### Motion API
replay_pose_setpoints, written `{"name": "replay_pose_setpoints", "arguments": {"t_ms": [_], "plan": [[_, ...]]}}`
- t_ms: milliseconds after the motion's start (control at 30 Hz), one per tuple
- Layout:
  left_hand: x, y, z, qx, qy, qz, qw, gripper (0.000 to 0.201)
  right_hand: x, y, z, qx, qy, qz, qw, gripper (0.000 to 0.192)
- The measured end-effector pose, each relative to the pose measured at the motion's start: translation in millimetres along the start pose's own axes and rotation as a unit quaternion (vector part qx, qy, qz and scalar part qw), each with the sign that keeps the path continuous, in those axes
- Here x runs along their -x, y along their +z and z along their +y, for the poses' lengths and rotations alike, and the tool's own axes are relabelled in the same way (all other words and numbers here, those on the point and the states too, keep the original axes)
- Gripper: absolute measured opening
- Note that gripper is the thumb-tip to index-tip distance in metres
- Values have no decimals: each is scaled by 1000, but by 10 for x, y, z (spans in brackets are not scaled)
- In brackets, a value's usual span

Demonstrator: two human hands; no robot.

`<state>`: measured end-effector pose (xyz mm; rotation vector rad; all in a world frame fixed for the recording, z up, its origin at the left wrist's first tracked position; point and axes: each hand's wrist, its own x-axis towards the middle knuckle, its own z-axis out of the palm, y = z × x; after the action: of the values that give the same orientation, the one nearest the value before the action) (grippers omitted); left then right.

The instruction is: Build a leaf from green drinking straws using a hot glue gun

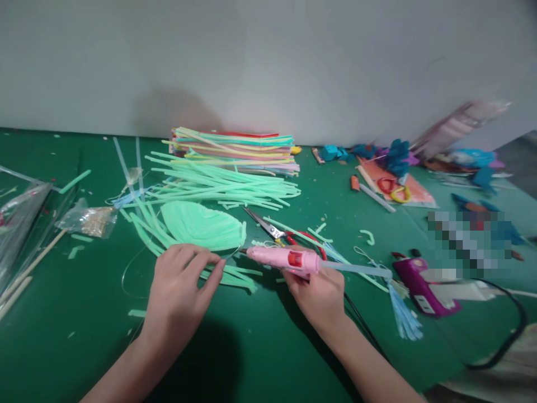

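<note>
My right hand (321, 296) grips a pink hot glue gun (283, 258), its fingers wrapped round the handle. A pale glue stick (356, 269) juts from the gun's back end. The nozzle points left, close to the tip of a mint-green leaf shape (201, 225) made of fuzzy pipe cleaners. Thumb and forefinger of my left hand (180, 285) pinch a thin strand (232, 255) just below that tip. A clear loop (123, 277) of similar strand curves out left of the hand. Loose green pipe cleaners (235, 277) lie partly behind my left fingers.
Behind the leaf lie mint pipe cleaners (226, 184) and a multicoloured bundle (235, 148). Scissors (268, 224) with red handles rest behind the glue gun. At right are a purple device (423, 285), a black cable (520, 319) and a blue tassel (403, 313). A bead bag (94, 220) sits left.
</note>
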<state>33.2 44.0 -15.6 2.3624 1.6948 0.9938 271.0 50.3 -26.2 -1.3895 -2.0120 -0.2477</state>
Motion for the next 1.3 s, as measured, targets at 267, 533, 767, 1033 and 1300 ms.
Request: {"name": "replay_pose_setpoints", "arguments": {"t_ms": [267,533,767,1033,1300], "plan": [[-4,-3,5,-1,4,3,1000,12,-19,-8,-9,-4,7,8,1000,23],[-2,3,-5,-3,10,6,1000,11,-29,-20,-12,-10,13,0,1000,22],[1,0,0,-1,-1,5,1000,13,-9,-9,6,6,19,-3,1000,25],[4,3,-4,-1,-3,0,1000,12,-23,-7,-27,-18,6,2,1000,18],[6,-2,-5,-4,-9,-8,1000,14,-16,-16,5,14,27,-3,1000,25]]}}
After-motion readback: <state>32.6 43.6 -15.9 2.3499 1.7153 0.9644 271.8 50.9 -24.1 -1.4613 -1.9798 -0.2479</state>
